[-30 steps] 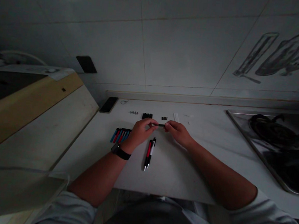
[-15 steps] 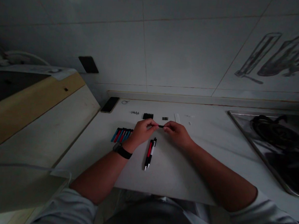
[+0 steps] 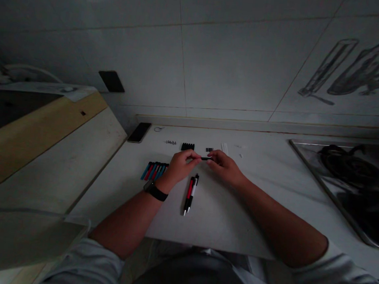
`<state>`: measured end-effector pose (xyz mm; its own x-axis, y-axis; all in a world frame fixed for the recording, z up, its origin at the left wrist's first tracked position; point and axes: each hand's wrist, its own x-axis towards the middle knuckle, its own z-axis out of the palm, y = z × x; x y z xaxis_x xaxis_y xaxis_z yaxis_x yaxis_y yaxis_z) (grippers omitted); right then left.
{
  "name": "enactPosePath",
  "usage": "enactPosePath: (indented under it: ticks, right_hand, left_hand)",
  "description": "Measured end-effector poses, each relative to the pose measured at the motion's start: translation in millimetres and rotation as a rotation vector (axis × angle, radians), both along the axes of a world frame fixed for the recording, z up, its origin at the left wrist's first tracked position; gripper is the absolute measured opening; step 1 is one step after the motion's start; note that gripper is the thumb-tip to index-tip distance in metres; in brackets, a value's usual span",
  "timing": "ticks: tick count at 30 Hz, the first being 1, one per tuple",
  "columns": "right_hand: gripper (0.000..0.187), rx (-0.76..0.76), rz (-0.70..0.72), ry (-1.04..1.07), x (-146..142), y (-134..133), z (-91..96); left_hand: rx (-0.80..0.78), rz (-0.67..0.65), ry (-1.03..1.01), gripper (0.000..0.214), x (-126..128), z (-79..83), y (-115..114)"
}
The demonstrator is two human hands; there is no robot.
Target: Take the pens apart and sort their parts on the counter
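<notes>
Between my two hands, above the counter, is a short thin black piece [image 3: 204, 159] that looks like part of a pen. My left hand [image 3: 183, 165] pinches its left end between thumb and fingers. Around the right end are the thumb and fingertips of my right hand [image 3: 225, 166], slightly parted but still about the piece. Closer to me lie a red-and-black pen [image 3: 189, 193] and a white-and-black pen [image 3: 192, 194], side by side. Left of my left hand is a row of blue and red pen barrels [image 3: 153, 171], partly hidden by that hand.
Beyond my hands on the counter [image 3: 229, 224] lie black tubular parts [image 3: 188, 146], small springs [image 3: 170, 142], small dark pieces [image 3: 209, 149] and white sticks [image 3: 224, 148]. A phone [image 3: 139, 132] lies back left. A gas stove [image 3: 353, 181] sits at right; a cabinet panel [image 3: 60, 158] borders the left.
The fingers of my right hand have spread a little, showing more of the black piece. My left hand keeps its pinch in nearly the same place.
</notes>
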<state>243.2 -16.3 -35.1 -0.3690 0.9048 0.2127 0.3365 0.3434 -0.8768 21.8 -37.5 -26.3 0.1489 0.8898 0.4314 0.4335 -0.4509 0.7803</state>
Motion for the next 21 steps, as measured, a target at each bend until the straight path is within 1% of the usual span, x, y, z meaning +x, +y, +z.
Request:
enactPosePath:
  ticks: [3, 5, 7, 8, 9, 10, 12, 13, 17, 21]
  right_hand:
    - [0.035, -0.029, 0.032, -0.006, -0.3, 0.5, -1.3]
    - [0.031, -0.028, 0.036, 0.042, -0.9, 0.6, -1.6]
    - [0.039, -0.056, 0.024, 0.091, -1.6, 0.4, -1.1]
    - [0.039, -0.084, 0.022, 0.09, -1.9, 0.2, -0.6]
    - [0.037, -0.111, 0.027, 0.07, -2.1, -0.1, 0.2]
    - [0.039, -0.129, 0.035, 0.04, -2.3, -0.4, 1.2]
    - [0.046, -0.125, 0.051, -0.015, -2.4, -0.9, 3.5]
    - [0.046, -0.111, 0.053, -0.03, -2.3, -1.0, 4.6]
    - [0.04, -0.068, 0.026, -0.015, -2.1, -0.3, 6.0]
    - [0.028, -0.052, 0.039, 0.078, -2.7, 1.6, 0.1]
  left_hand:
    - [-0.001, -0.018, 0.009, 0.009, 0.3, -0.1, -0.7]
    - [-0.003, -0.018, 0.012, 0.008, 0.4, -0.1, -1.0]
    - [-0.005, -0.019, 0.008, 0.007, 0.2, -0.3, -1.0]
    - [-0.006, -0.022, 0.007, 0.007, 0.2, -0.6, -1.0]
    - [-0.006, -0.025, 0.007, 0.007, 0.1, -0.9, -0.9]
    - [-0.003, -0.028, 0.009, 0.007, 0.1, -1.3, -0.8]
    - [0.002, -0.03, 0.009, 0.007, 0.1, -2.3, -0.7]
    - [0.002, -0.033, 0.006, 0.008, 0.1, -2.8, -0.6]
    - [-0.031, -0.057, -0.022, 0.012, -0.2, -5.6, 1.1]
    - [-0.084, -0.043, -0.086, 0.013, -0.5, -8.2, 3.6]
